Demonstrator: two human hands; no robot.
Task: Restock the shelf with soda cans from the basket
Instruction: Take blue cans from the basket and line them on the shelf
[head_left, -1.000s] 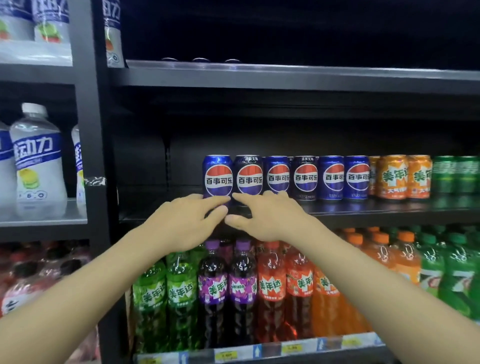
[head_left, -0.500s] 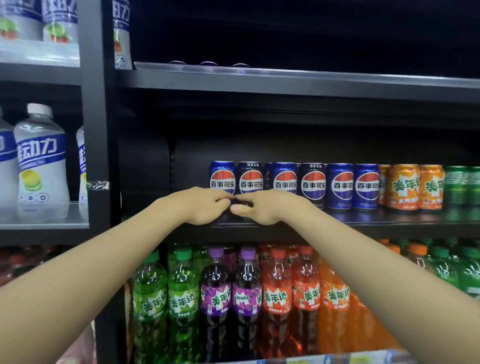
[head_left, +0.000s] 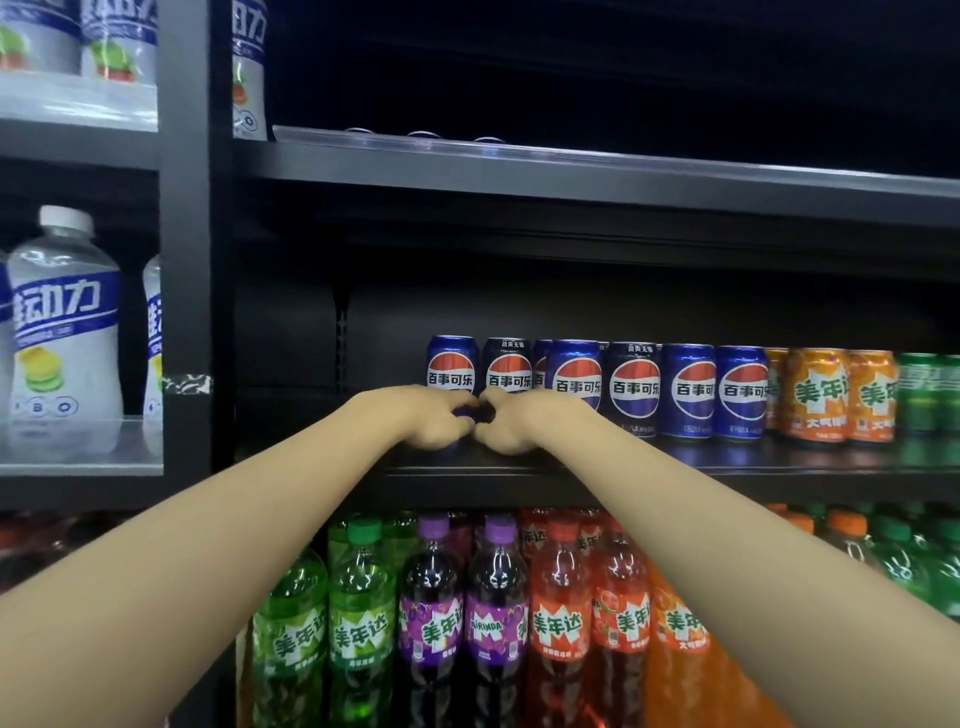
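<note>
I face a dark store rack; its middle shelf (head_left: 779, 460) is a black ledge running from centre to the right edge, with a bare stretch at its left end. On it stands a row of blue cans (head_left: 688, 389), then orange cans (head_left: 815, 395) and green cans (head_left: 930, 392) further right. My left hand (head_left: 431, 418) and right hand (head_left: 514, 423) meet knuckle to knuckle at the shelf's front edge, fingers curled around the bases of the two leftmost cans; the left grips the end can (head_left: 451, 364), the right the second can (head_left: 508, 366), though the fingertips are hidden behind the hands. Both forearms cross in front of the lower shelf, covering part of the bottles (head_left: 493, 613) in green, purple, red and orange there. Above, the upper shelf (head_left: 571, 171) is dark, with only a few can tops showing. To the left, a neighbouring bay holds white bottles (head_left: 62, 332).
</note>
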